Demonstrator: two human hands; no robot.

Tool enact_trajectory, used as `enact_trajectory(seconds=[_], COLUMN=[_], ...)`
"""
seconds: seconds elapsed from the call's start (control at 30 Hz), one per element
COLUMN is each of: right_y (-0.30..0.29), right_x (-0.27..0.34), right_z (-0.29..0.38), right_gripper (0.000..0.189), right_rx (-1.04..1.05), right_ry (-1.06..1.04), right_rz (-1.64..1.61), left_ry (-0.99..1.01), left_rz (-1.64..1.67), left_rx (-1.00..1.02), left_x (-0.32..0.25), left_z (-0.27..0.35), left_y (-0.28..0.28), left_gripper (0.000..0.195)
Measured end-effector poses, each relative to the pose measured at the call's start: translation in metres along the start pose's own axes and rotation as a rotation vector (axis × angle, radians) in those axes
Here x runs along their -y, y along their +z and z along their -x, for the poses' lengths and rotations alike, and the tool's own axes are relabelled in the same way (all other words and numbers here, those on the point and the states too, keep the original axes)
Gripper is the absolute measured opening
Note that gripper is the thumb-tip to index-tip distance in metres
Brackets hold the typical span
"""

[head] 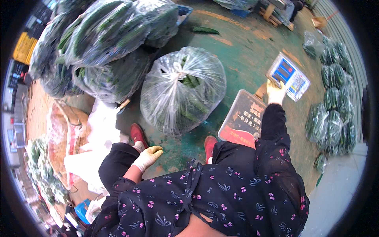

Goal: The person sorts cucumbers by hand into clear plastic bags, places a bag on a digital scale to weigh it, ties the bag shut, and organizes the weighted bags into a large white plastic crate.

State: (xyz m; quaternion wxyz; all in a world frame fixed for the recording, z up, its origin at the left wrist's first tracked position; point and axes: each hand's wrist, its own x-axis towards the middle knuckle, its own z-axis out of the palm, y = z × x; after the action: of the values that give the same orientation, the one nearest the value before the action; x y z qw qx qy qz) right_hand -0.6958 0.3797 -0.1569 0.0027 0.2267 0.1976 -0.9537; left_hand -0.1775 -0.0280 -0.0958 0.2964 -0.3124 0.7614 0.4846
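My right hand (276, 92), in a pale rubber-coated glove, grips the lower edge of a scale's display unit (288, 76), with one fingertip over its front. The display is blue with red digits and a keypad. Its post joins the dark, printed scale platform (243, 118) on the floor. My left hand (149, 157), in a similar glove, hovers near my left knee with its fingers loosely closed; nothing shows in it. Between and beyond my feet stands a clear plastic bag (183, 91) of cucumbers, gathered and tied at the top, left of the platform and apart from it.
Large bagged cucumbers (109, 35) are stacked at upper left. A loose cucumber (205, 30) lies on the green floor. Smaller cucumber bags (333, 118) line the right wall. An open woven sack (68, 133) and white sheeting (100, 142) lie left. A person (296, 9) is partly visible at the top.
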Motion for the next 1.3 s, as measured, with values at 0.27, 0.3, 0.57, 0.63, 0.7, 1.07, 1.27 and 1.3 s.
enact_trajectory(seconds=[0.27,0.3,0.57,0.63,0.7,1.07,1.27,1.3], right_y=[-0.026,-0.025,0.019,0.044,0.07,0.09,0.013,-0.003], right_x=[0.046,0.05,0.022,-0.007,-0.041,-0.335,-0.501,-0.525], right_z=[0.001,0.012,0.124,0.181,0.241,0.4,0.358,0.36], right_gripper=[0.056,0.061,0.047,0.05,0.05,0.043,0.049,0.055], right_rx=[-0.026,-0.085,0.292,0.429,0.517,1.772,1.984,1.908], right_ry=[0.201,0.272,0.431,0.446,0.424,0.188,0.066,0.016], right_rz=[0.165,0.204,0.934,1.119,1.268,1.871,1.669,1.658], left_ry=[0.21,0.206,0.654,0.68,0.599,0.729,0.756,0.75], left_rz=[-0.111,-0.105,0.328,0.264,0.7,0.812,0.727,0.751], left_rx=[-0.118,-0.105,-0.486,-0.668,-0.591,-0.836,-0.973,-0.876], left_x=[0.015,0.009,-0.001,0.014,0.015,-0.013,-0.012,-0.011], left_z=[0.003,0.009,0.1,0.126,0.147,0.018,0.021,0.036], left_y=[-0.007,-0.009,-0.054,-0.074,-0.09,-0.097,-0.105,-0.109], left_gripper=[0.046,0.045,0.035,0.033,0.033,0.038,0.04,0.04])
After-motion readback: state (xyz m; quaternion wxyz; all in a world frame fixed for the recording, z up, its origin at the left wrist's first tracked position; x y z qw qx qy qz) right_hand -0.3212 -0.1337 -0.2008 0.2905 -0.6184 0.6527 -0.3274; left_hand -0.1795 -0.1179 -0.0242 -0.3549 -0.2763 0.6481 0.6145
